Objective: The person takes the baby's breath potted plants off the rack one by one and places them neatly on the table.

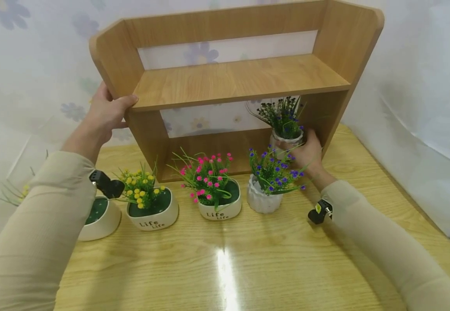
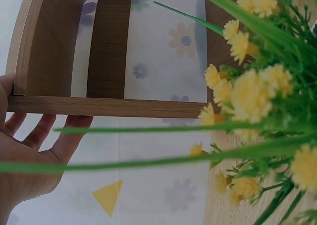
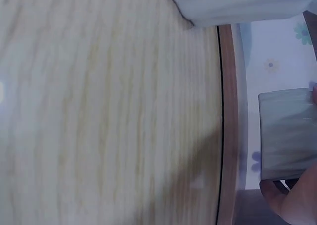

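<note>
A two-tier wooden shelf [image 1: 240,82] stands on the table. My left hand [image 1: 107,110] grips its left side panel, thumb over the front edge and fingers against the outside, as the left wrist view also shows. Inside the lower compartment, near the right panel, my right hand [image 1: 306,149] holds a potted plant [image 1: 285,137] with dark and blue flowers by its whitish pot [image 3: 287,133]. In the right wrist view the pot's base appears raised off the board. Just in front stands another blue-flowered plant in a ribbed white pot [image 1: 264,196].
Left of it, along the shelf's front, stand a pink-flowered plant [image 1: 218,207] and a yellow-flowered plant [image 1: 152,211], both in oval "Life" pots. Another oval pot [image 1: 104,222] is partly hidden by my left sleeve. Flower-patterned white cloth [image 1: 46,52] hangs behind.
</note>
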